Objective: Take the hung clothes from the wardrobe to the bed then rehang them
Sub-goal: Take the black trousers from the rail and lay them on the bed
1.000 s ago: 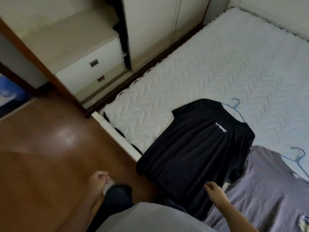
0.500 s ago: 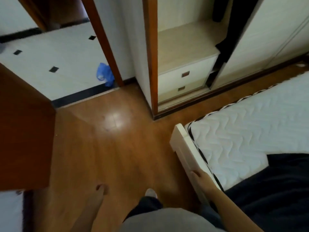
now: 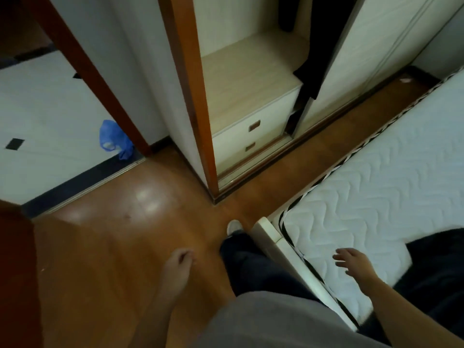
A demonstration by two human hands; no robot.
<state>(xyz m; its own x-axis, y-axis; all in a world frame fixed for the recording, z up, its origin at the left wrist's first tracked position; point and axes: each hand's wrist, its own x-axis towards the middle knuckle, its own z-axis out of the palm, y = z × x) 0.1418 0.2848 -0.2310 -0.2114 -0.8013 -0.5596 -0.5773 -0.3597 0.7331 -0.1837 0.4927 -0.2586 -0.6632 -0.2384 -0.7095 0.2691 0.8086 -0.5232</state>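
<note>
Glossy brown floor [image 3: 113, 247] beside white quilted bed [image 3: 376, 197]; empty left hand [image 3: 179, 262] loosely curled, right hand [image 3: 354, 259] splayed; close dark-trousered leg [image 3: 246, 262] could clip bedframe.

Black garment [image 3: 437, 272] lies on the white bed [image 3: 376, 197] — dark clothes [image 3: 316, 59] hang in the open wardrobe [image 3: 251, 76].

Head view, downward over floor [image 3: 105, 247]

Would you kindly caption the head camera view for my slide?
With left hand and right hand empty, the person faces the wardrobe where dark clothes hang; a black garment lies on the bed.
</note>
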